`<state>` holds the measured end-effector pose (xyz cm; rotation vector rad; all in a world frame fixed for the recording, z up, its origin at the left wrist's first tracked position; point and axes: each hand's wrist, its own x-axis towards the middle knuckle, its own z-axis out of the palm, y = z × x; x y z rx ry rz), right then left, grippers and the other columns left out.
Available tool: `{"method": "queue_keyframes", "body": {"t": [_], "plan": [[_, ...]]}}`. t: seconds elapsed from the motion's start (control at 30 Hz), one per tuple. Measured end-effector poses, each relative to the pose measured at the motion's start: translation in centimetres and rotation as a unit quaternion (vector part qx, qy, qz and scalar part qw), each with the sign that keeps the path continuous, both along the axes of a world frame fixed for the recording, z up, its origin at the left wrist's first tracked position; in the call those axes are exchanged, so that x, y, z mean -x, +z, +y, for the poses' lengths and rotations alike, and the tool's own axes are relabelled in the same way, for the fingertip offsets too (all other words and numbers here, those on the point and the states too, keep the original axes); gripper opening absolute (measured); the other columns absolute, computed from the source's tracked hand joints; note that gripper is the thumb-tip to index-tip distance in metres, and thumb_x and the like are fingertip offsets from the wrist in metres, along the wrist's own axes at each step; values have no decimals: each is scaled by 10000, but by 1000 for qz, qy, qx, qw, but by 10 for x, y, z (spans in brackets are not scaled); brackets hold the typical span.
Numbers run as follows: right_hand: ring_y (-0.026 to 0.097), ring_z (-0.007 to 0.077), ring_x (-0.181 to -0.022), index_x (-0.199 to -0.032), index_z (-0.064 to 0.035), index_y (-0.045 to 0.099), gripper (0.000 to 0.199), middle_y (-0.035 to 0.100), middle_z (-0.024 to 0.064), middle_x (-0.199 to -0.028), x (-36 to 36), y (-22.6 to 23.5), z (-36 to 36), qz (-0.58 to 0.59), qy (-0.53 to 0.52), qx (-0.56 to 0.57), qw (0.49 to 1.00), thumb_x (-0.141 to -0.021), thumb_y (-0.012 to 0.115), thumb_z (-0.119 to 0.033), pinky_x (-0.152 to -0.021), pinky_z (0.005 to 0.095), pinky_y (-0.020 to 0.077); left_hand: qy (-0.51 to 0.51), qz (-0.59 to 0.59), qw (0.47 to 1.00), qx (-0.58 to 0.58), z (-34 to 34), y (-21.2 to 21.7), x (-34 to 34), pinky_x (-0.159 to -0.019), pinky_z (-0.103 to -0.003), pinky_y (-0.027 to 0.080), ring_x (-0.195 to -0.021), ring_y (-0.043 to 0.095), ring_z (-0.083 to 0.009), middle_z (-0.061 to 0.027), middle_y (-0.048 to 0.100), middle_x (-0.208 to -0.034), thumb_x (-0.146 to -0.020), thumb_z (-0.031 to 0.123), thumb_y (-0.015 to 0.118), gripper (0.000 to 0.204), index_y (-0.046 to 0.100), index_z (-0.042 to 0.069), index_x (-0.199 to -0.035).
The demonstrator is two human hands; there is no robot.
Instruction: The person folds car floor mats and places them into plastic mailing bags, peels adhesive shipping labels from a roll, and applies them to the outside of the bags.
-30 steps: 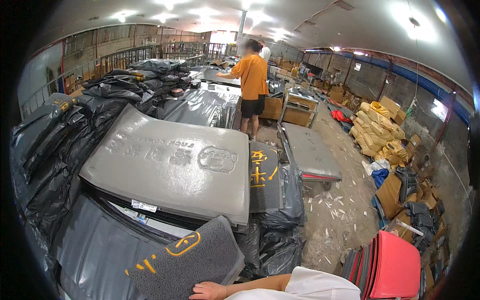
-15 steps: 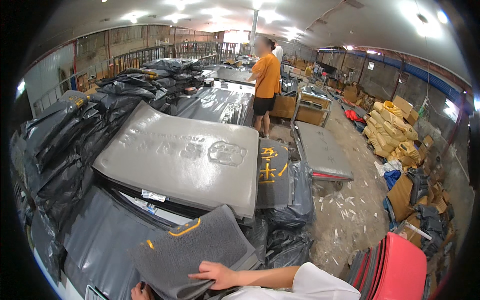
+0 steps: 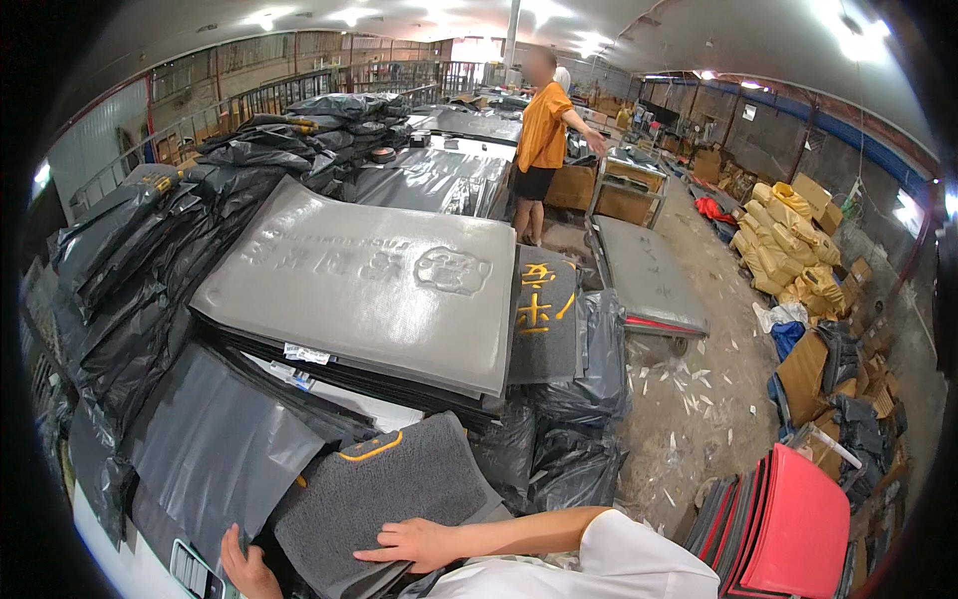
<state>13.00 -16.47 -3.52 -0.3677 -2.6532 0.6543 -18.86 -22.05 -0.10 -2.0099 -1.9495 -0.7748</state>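
Note:
A dark grey floor mat with a yellow line near its far edge lies bent in front of me. My right hand grips its near edge, index finger stretched across the top. At the mat's left, a grey plastic bag covers its left corner. My left hand is at the bag's near edge, thumb and fingers around the film. Beside that hand lies a phone-like device with a pale frame, partly cut off.
Beyond is a stack of shiny grey mats. Black bagged bundles rise at left. Red and grey mats stand at lower right. A person in orange stands farther back, near a flat cart. Yellow sacks line the right.
My left hand has moved left from under the mat to the bag's edge. The bag now overlaps the mat's left corner. The person in orange has stretched an arm out to the right.

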Motion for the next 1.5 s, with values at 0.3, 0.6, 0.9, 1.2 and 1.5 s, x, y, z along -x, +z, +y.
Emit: {"method": "queue_keyframes", "body": {"t": [0.3,0.6,0.9,1.2,1.5], "plan": [[464,254,-815,-1385,-150,274,880,441,70,-810,25,31,18,50,-4,18,999,-587,641,-101,-596,361,440,290,-51,945,143,-65,2,-34,-1026,-423,270,-1218,332,-406,-269,374,-1300,-851,267,525,554,379,-77,-1261],[551,288,-840,-1351,-150,332,805,531,97,-819,55,44,43,-24,-20,31,999,-614,652,-198,-670,410,459,136,-133,982,-17,-30,22,-43,-1042,-395,245,-1258,289,-388,-263,243,-1390,-752,33,560,606,308,-98,-1287],[607,355,-641,-943,-36,625,421,618,167,-665,165,64,83,-55,-128,-5,990,-573,653,-235,-605,430,488,56,-78,995,-37,2,16,-57,-951,-411,378,-1247,306,-417,-172,151,-1453,-691,-142,403,680,235,-8,-1337],[346,298,-1214,-1248,12,403,748,400,170,-1275,155,-24,42,24,28,-75,996,-665,633,-396,-1018,440,231,213,-120,932,268,-27,14,-54,-933,-401,373,-1144,419,-411,-252,254,-1387,-745,-4,491,476,431,-62,-1213],[195,277,-1333,-1321,23,308,735,252,187,-1410,148,-41,37,55,48,-83,994,-755,554,-376,-1094,447,85,219,-45,974,42,-40,-51,-55,-837,-438,413,-1074,486,-399,-196,396,-1329,-768,-13,433,450,450,-34,-1218]]}}
